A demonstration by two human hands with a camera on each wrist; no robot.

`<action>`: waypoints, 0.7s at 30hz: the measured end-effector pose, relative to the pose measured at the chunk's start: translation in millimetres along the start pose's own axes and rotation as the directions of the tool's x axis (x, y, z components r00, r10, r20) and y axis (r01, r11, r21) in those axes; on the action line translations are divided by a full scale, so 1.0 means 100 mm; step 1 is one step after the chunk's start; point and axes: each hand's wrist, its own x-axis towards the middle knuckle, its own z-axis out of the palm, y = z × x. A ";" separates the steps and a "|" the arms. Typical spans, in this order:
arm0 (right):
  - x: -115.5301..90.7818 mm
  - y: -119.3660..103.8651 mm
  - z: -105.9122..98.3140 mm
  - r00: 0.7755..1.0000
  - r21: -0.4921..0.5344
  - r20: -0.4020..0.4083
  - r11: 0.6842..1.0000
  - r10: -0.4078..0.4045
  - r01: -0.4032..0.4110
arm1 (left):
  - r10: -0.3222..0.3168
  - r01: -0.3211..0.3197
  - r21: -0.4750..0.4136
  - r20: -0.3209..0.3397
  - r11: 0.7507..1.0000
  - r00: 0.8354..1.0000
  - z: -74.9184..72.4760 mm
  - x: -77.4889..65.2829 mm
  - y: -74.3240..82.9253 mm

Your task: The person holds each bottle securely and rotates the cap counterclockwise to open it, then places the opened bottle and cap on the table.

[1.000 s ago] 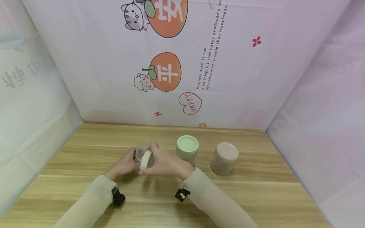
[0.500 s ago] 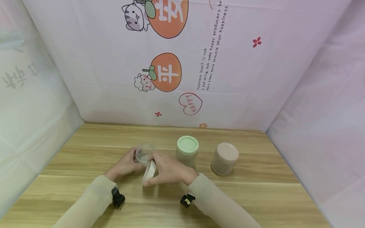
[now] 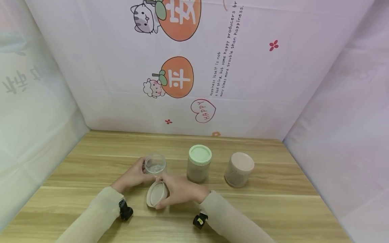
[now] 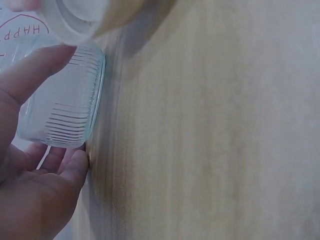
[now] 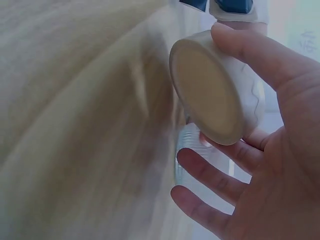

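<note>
A clear, lidless glass jar (image 3: pixel 155 166) with ribbed sides stands upright on the table. My left hand (image 3: pixel 131 174) holds it from the left, thumb on one side and fingers round the other, as the left wrist view shows with the jar (image 4: pixel 65 107). Just in front of the jar, my right hand (image 3: pixel 180 191) pinches a beige lid (image 3: pixel 157 194) between thumb and fingers. The lid is tilted and apart from the jar, its recessed inside facing up. In the right wrist view its flat face (image 5: pixel 205 92) shows, while two fingers of that hand stretch out free of it.
Right of the hands stands a jar with a green lid (image 3: pixel 200 155). Further right is a jar with a pinkish-beige lid (image 3: pixel 242 161). The wooden table (image 3: pixel 273 209) meets a printed white cloth (image 3: pixel 249 111) at the back, with cloth at both sides.
My right hand has drawn the lid from the jar's mouth toward me and turned it from nearly edge-on to inside up. The left hand stays on the jar.
</note>
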 end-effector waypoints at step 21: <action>0.08 -0.02 0.24 0.991 -0.209 0.015 0.970 0.129 -0.123 | 0.005 -0.005 -0.005 0.015 1.000 1.000 0.01 -0.01 0.03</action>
